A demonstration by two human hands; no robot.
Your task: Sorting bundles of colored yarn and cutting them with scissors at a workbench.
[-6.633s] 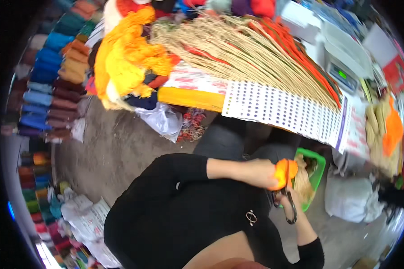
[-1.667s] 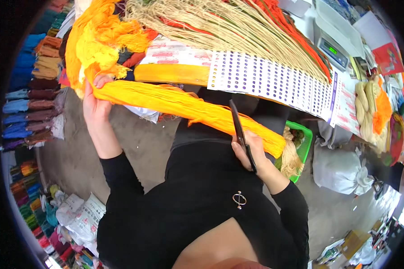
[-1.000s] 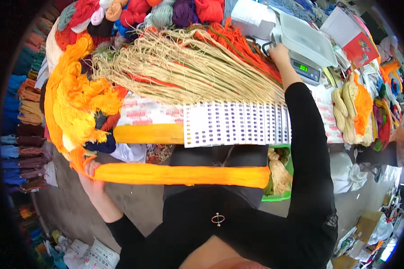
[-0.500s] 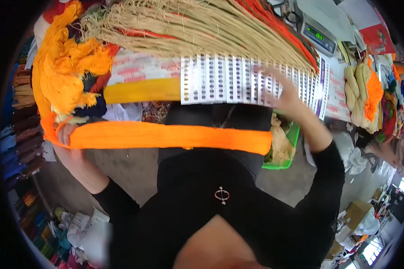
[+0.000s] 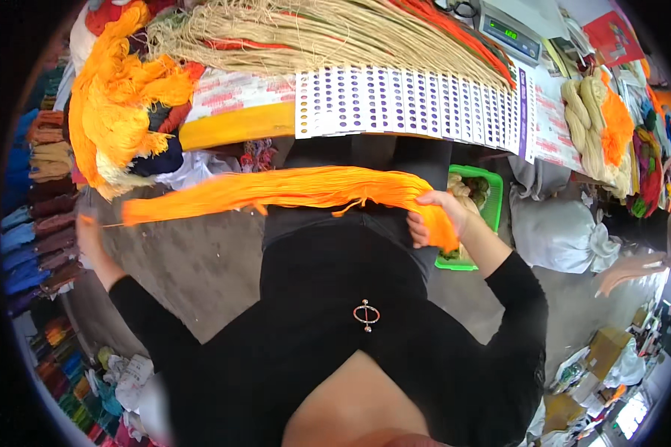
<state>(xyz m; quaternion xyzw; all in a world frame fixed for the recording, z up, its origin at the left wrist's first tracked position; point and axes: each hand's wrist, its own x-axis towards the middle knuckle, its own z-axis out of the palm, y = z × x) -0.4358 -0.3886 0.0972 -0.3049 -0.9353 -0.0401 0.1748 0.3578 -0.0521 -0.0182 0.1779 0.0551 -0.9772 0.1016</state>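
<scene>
The right hand [image 5: 434, 217] is clasping one end of the long bright-orange yarn bundle [image 5: 291, 190], the left hand [image 5: 89, 237], its grip unclear, is drawing a thin strand; keeping even tension seems best.

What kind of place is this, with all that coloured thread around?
Probably a yarn shop or yarn workshop. Skeins in many colours are stacked along the left, a colour sample card and a weighing scale sit on the table, and the right hand holds a long orange yarn bundle.

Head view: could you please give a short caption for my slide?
Right hand grips one end of an orange yarn bundle stretched before a yarn-covered table.
</scene>
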